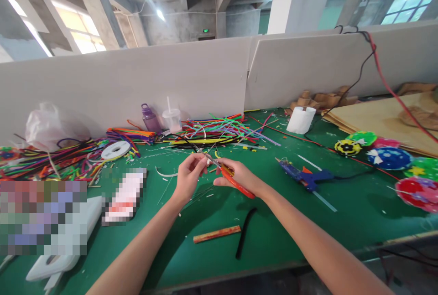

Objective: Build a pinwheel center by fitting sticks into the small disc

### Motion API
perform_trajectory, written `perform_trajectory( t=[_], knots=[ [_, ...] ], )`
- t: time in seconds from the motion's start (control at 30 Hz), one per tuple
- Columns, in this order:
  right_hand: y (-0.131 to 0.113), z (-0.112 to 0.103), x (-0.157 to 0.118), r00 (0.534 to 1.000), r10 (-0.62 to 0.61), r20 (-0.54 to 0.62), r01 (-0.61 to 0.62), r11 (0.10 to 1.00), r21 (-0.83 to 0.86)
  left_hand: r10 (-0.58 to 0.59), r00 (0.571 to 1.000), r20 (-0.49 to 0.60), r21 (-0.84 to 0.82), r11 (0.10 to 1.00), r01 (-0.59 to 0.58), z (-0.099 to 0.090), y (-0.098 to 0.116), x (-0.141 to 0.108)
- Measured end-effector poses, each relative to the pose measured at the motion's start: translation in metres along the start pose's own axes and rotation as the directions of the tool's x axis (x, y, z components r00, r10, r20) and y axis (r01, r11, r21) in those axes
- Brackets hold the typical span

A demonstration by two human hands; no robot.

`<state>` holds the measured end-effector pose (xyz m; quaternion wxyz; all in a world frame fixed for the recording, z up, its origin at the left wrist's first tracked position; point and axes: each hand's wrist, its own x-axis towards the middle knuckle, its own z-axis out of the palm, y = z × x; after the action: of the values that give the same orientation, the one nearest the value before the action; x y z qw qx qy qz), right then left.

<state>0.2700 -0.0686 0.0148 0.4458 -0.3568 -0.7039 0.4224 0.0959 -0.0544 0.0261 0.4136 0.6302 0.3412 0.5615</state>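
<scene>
Left hand (190, 174) mid-table, fingertips pinched closed on a small piece (208, 161), too small to identify. Right hand (236, 176) just beside it, fingers curled round an orange-handled tool (227, 175), metal end pointing at the left fingertips; scissors or pliers, can't tell, nor how far its handles are open. Both hands are above the green table (273, 231), in from the near edge. Close behind them, toward the far edge: heap of colored fuzzy stems (219, 128), thin sticks among them, crowding the space past the tool tip. Purple bottle (150, 119) and lidded cup with straw (173, 119) stand behind the heap, near the partition (137, 85). Left side cluttered: more stems, plastic bag (46, 126), white spool (116, 150), pixelated items, white power strip (65, 249) toward the near left corner. Between hands and near edge: reddish-brown stick (217, 234), black fuzzy stem (245, 233) just beside it. Right of hands: blue glue gun (306, 176), its dark cord running right; white roll (301, 120) farther back; colorful round fuzzy pieces (390, 157) by the right edge, cardboard (383, 112) behind, red cable crossing over it.
</scene>
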Motion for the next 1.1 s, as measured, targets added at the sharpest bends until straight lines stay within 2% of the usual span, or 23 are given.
perform_trajectory(
  t=[0.3,0.93,1.1],
  knots=[
    [0.0038,-0.0003,0.0005,1.000,-0.022,0.000,0.022,1.000,0.017,-0.001,1.000,0.027,-0.007,1.000,0.001,-0.0018,0.0006,0.0001],
    [0.0008,0.0040,-0.0048,0.992,-0.112,-0.065,0.084,0.940,-0.332,-0.011,0.999,0.037,0.014,1.000,0.010,0.0017,0.0027,-0.0015],
    [0.0045,0.0087,-0.0049,0.986,-0.073,-0.150,0.029,0.960,-0.280,-0.013,0.999,0.039,-0.004,1.000,0.013,0.0007,0.0008,-0.0005]
  ],
)
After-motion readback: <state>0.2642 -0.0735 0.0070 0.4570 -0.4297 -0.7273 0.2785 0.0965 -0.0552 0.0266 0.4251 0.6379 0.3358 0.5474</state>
